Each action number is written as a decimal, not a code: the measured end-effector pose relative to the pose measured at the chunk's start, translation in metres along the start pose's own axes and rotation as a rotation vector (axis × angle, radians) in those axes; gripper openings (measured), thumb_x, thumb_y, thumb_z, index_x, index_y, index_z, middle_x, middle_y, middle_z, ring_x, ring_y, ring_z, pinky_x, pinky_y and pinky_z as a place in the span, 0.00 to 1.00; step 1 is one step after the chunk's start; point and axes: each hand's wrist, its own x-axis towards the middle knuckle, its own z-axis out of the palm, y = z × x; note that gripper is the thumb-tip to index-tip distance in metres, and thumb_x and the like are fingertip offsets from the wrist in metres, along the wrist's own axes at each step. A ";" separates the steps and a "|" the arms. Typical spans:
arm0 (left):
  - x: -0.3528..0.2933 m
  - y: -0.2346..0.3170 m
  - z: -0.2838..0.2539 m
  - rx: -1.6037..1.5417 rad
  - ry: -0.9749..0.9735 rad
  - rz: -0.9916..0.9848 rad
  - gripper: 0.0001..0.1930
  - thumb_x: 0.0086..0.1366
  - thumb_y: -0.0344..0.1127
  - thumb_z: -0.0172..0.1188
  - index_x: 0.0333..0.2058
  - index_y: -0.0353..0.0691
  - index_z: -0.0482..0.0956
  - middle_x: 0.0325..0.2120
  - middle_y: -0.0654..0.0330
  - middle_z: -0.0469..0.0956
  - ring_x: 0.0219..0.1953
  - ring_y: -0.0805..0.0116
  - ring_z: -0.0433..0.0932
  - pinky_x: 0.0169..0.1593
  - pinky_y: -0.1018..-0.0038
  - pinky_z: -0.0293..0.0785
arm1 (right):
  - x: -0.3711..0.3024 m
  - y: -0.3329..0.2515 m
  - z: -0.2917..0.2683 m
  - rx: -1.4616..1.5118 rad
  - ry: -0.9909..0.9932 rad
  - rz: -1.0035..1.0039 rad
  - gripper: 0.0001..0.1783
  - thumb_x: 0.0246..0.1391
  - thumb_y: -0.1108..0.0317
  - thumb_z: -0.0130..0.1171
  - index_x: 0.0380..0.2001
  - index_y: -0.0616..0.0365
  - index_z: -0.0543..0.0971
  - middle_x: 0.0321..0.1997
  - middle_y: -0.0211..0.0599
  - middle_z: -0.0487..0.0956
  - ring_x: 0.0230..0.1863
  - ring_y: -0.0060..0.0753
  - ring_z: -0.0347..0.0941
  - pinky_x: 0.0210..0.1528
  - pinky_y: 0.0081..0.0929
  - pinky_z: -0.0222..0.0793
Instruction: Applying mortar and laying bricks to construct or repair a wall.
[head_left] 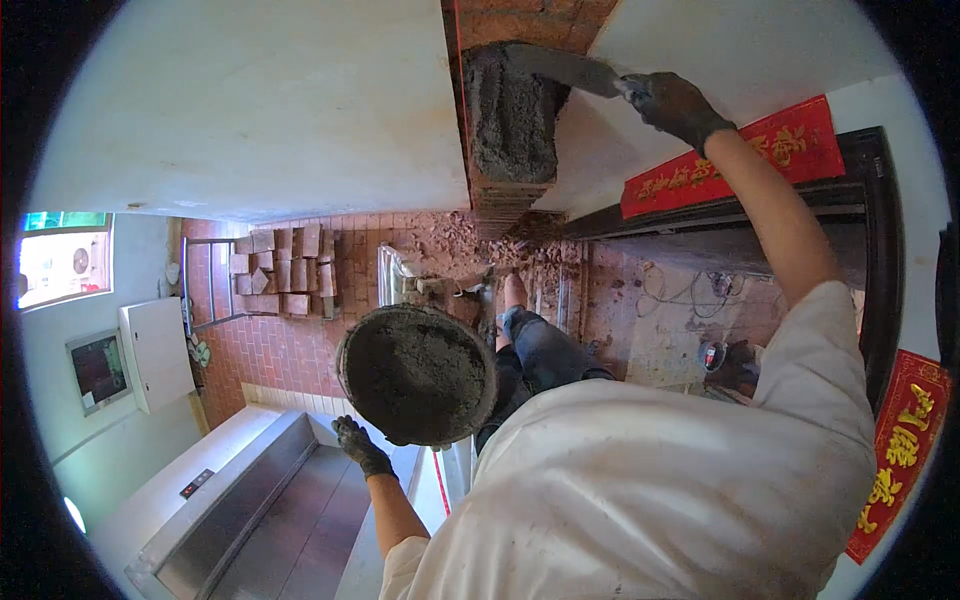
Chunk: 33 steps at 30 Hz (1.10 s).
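Note:
My right hand (676, 108), in a dark glove, is closed round the handle of a trowel (570, 70). The flat blade lies at the far end of a bed of wet grey mortar (512, 125), which is spread along the top of a narrow brick wall (497, 197). At the lower left, my gloved left hand (362, 447) is beside a round tub (345, 385), fingers loosely apart and holding nothing that I can see. Dark grey mortar (425, 365) fills the tub's bottom. What supports the tub is mostly hidden.
Several bricks (285, 262) are piled on a metal-framed cart (208, 282) at left. Broken rubble (450, 245) covers the floor below the wall. A red string (459, 60) runs along the wall's left side. Cables (690, 295) lie by the doorway (875, 200) at right.

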 end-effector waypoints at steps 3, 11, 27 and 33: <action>-0.020 0.009 0.020 -0.729 0.241 -0.208 0.24 0.67 0.40 0.39 0.59 0.39 0.53 0.56 0.55 0.62 0.59 0.64 0.59 0.59 0.66 0.53 | -0.018 -0.010 0.004 -0.340 0.207 -0.233 0.17 0.52 0.65 0.44 0.44 0.51 0.75 0.31 0.49 0.77 0.32 0.49 0.74 0.33 0.44 0.70; -0.006 0.043 0.028 0.220 0.097 0.118 0.16 0.66 0.32 0.38 0.50 0.35 0.62 0.41 0.60 0.71 0.46 0.66 0.69 0.52 0.72 0.64 | -0.071 -0.058 0.014 -0.454 0.002 -0.409 0.08 0.44 0.66 0.50 0.26 0.53 0.76 0.26 0.43 0.77 0.28 0.45 0.75 0.28 0.43 0.70; -0.028 0.040 0.029 -0.642 0.244 -0.269 0.23 0.67 0.45 0.37 0.58 0.42 0.56 0.50 0.58 0.67 0.54 0.62 0.65 0.55 0.64 0.57 | -0.163 -0.021 0.077 0.100 -0.175 -0.165 0.18 0.54 0.52 0.47 0.34 0.54 0.76 0.29 0.48 0.77 0.31 0.51 0.73 0.32 0.44 0.68; -0.039 0.030 0.026 -0.739 0.219 -0.270 0.23 0.67 0.46 0.39 0.58 0.48 0.54 0.48 0.64 0.68 0.51 0.68 0.66 0.56 0.60 0.53 | -0.153 0.014 0.203 0.263 -0.001 -0.010 0.20 0.50 0.48 0.52 0.25 0.55 0.77 0.25 0.49 0.76 0.29 0.52 0.73 0.32 0.42 0.66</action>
